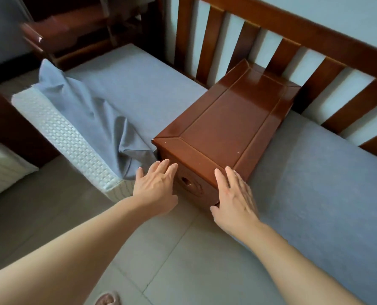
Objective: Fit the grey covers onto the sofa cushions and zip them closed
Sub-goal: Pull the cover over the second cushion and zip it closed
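Both hands, left hand [155, 186] and right hand [235, 200], press flat-fingered on the wooden box [222, 128]; the grey cover [90, 111] bunches, half-covering the white cushion [57, 133].

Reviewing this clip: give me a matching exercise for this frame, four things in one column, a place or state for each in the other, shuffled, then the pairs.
Things:
1. wooden box
2. left cushion
3. right cushion
4. left hand

Places or states:
A. white foam showing along its front edge, grey cover bunched up
B. fully in its grey cover, smooth
C. fingers straight, on the box's front face
D. stands on the sofa between the two cushions

Pairs: 1-D, 2-A, 3-B, 4-C
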